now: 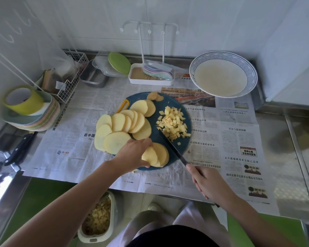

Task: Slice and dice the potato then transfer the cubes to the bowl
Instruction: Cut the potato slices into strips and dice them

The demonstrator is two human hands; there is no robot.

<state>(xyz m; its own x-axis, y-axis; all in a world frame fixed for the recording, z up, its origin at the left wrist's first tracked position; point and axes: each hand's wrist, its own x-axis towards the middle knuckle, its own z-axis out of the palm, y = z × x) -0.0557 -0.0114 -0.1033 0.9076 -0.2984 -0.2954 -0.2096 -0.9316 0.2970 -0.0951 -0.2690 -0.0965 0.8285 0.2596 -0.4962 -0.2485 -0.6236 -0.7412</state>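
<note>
Though thin, round smooth potato slices (118,122)

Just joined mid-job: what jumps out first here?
The cutting board at centre: fanned potato slices on its left, a heap of cubes on its right. The left hand grips a stack at the near edge; the right hand holds a knife aimed at the cubes.

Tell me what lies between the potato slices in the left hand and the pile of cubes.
The head view shows the knife there, slanting across the cutting board, its handle held by the right hand.
</note>
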